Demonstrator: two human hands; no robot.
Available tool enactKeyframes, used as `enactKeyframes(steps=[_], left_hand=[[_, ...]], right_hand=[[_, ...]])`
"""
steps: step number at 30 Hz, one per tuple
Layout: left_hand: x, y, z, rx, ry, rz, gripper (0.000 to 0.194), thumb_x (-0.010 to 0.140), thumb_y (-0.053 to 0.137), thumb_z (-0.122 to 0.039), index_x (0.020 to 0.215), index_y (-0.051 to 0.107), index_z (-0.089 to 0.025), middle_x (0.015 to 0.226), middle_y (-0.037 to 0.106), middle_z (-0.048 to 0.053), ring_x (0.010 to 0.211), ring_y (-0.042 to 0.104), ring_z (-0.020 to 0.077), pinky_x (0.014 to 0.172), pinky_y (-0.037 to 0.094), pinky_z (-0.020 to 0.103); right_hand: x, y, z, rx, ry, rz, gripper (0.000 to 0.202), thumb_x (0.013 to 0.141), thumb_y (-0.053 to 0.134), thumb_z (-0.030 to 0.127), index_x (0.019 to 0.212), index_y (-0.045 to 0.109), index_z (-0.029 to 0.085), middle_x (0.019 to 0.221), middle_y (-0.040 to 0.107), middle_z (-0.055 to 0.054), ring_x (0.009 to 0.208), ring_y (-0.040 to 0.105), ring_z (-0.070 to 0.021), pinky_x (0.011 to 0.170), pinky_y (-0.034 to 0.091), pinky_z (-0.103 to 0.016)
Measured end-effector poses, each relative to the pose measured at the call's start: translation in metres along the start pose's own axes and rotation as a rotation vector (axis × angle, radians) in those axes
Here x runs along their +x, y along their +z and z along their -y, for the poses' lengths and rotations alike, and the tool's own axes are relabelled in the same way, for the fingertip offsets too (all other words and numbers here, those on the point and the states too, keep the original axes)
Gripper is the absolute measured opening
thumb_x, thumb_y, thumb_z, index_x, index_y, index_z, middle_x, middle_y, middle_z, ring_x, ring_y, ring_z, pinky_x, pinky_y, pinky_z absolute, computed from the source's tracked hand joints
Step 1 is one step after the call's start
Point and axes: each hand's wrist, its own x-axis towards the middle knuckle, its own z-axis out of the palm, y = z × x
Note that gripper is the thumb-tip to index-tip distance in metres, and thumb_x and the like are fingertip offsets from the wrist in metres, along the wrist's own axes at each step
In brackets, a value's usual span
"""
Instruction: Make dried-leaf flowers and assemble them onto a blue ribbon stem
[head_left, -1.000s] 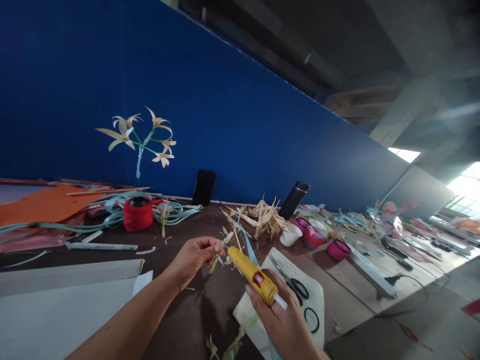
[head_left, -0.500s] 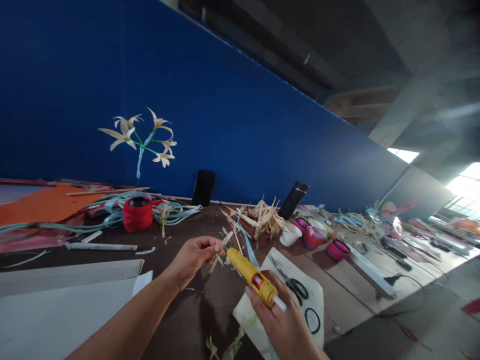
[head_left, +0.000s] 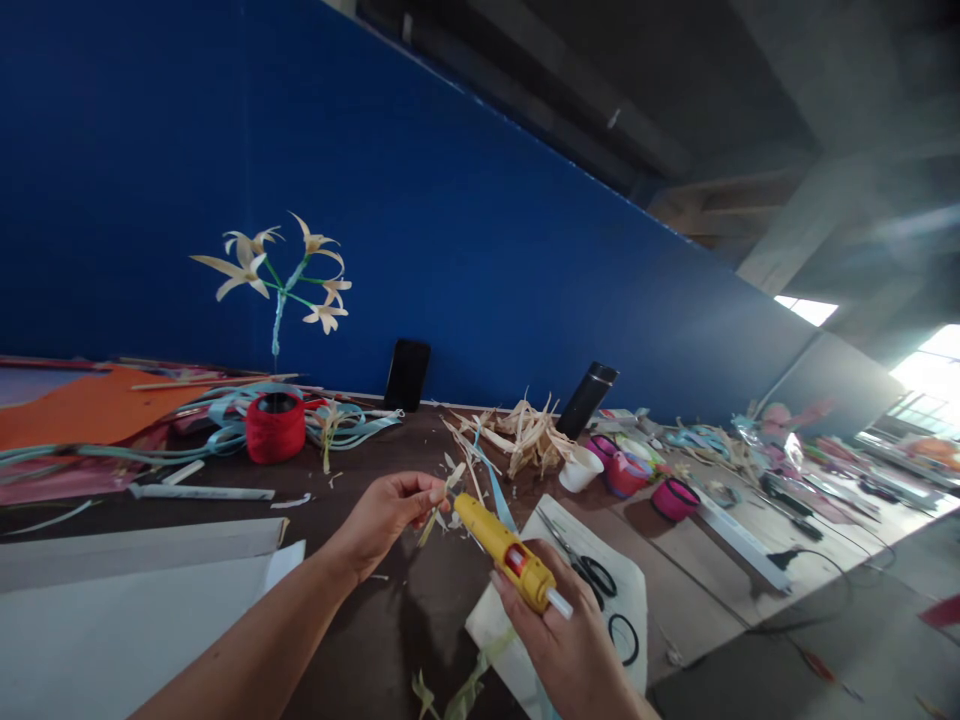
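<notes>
My right hand (head_left: pixel 562 630) is wrapped round a yellow hot glue gun (head_left: pixel 495 540), a white glue stick poking out of its back end. The gun's nozzle points up and left, close to the fingertips of my left hand (head_left: pixel 397 510). Those fingers pinch a small pale dried-husk piece (head_left: pixel 429 524); whether the nozzle touches it I cannot tell. Under and beside my right hand lie black-handled scissors (head_left: pixel 589 570) on a pale cloth (head_left: pixel 540 535). Pale scraps are scattered on the brown table around my fingers.
A cream flower spray (head_left: pixel 277 300) stands at the back left. Near it are a red thread spool (head_left: pixel 275 428) and orange paper (head_left: pixel 82 405). Dried husks (head_left: pixel 529 435), a dark bottle (head_left: pixel 589 400), a white cup (head_left: pixel 580 468) and a phone (head_left: pixel 407 375) line the back by the blue wall.
The flower spray has swayed slightly to the left. Both hands and the glue gun keep nearly the same position.
</notes>
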Motion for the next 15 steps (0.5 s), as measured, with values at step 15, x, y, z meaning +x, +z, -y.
enactKeyframes(steps=[15], left_hand=[[-0.0005, 0.0003, 0.0001, -0.001, 0.004, 0.010, 0.021, 0.068, 0.072, -0.032, 0.068, 0.067, -0.012, 0.062, 0.062, 0.001, 0.048, 0.036, 0.0049, 0.047, 0.026, 0.020]], right_hand=[[0.0011, -0.0035, 0.0003, -0.113, 0.007, 0.054, 0.013, 0.086, 0.053, 0.030, 0.094, 0.058, 0.021, 0.089, 0.065, -0.005, 0.078, 0.063, -0.0185, 0.070, 0.050, -0.026]])
